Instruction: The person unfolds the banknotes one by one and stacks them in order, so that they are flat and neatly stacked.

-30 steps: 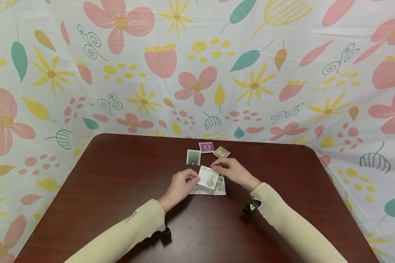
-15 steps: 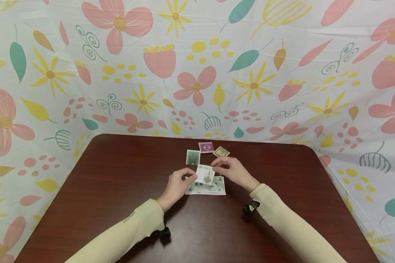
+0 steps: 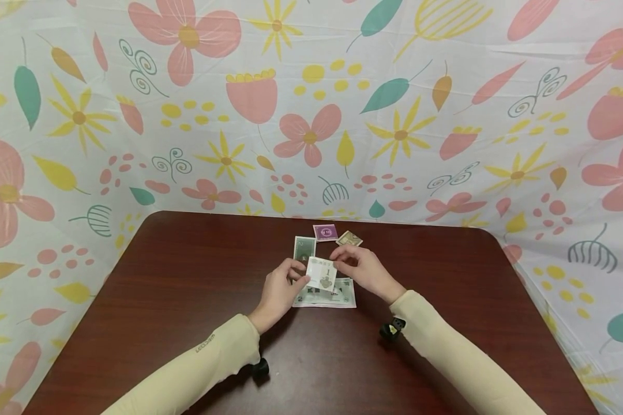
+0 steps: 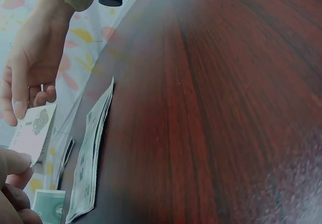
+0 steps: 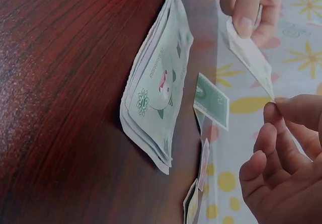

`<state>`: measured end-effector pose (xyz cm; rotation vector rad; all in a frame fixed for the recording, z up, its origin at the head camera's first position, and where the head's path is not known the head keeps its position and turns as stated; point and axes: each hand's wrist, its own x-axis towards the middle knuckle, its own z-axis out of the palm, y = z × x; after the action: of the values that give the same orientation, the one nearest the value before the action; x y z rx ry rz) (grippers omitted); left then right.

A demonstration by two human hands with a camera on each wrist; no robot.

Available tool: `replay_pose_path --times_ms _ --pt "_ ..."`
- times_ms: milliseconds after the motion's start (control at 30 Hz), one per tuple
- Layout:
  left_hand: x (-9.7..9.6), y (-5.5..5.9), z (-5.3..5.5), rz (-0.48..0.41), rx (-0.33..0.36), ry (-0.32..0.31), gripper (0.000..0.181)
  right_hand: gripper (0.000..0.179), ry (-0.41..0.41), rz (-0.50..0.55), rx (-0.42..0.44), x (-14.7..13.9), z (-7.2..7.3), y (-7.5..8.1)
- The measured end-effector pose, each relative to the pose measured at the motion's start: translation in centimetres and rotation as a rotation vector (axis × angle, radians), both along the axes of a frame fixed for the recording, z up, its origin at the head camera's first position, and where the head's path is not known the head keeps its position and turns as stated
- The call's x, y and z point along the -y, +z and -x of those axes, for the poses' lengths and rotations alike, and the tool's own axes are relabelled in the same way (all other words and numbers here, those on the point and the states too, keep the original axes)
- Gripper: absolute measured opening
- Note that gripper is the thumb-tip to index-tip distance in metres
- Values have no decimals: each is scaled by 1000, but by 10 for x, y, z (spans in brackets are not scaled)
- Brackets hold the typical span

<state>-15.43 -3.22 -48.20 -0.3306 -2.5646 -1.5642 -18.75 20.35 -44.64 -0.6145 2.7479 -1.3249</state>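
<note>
A small pale folded banknote is held up between the two hands, above a flat stack of pale green banknotes. The left hand pinches its left edge between thumb and fingers. At the opposite corner, the right hand holds it by thumb and forefinger, as the right wrist view shows, with its other fingers loosely bent. The stack has several notes lying unevenly over one another, the top one printed with a cartoon animal. In the left wrist view, the held banknote shows a small grey-brown picture.
Beyond the hands lie a folded green note marked 2, a purple folded note and a brownish one. All are on a dark red wooden table. A flower-printed cloth hangs behind the table's far edge.
The folded banknote has shifted slightly left and away from the person, uncovering more of the stack beneath. Both hands keep hold of it, the right hand moving slightly left with it.
</note>
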Motion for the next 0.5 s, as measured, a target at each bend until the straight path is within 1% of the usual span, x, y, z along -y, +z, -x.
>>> replay_pose_path --times_ms 100,233,367,500 --pt "0 -1 0 -10 -23 -3 8 14 -7 -6 -5 1 1 0" --pt "1 -4 1 -64 -39 -24 5 16 0 -6 13 0 2 -1" --pt "3 -7 3 -131 -12 -26 7 19 31 7 40 -3 2 -2" --pt "6 -9 4 -185 24 -19 8 21 69 45 49 -6 1 -1"
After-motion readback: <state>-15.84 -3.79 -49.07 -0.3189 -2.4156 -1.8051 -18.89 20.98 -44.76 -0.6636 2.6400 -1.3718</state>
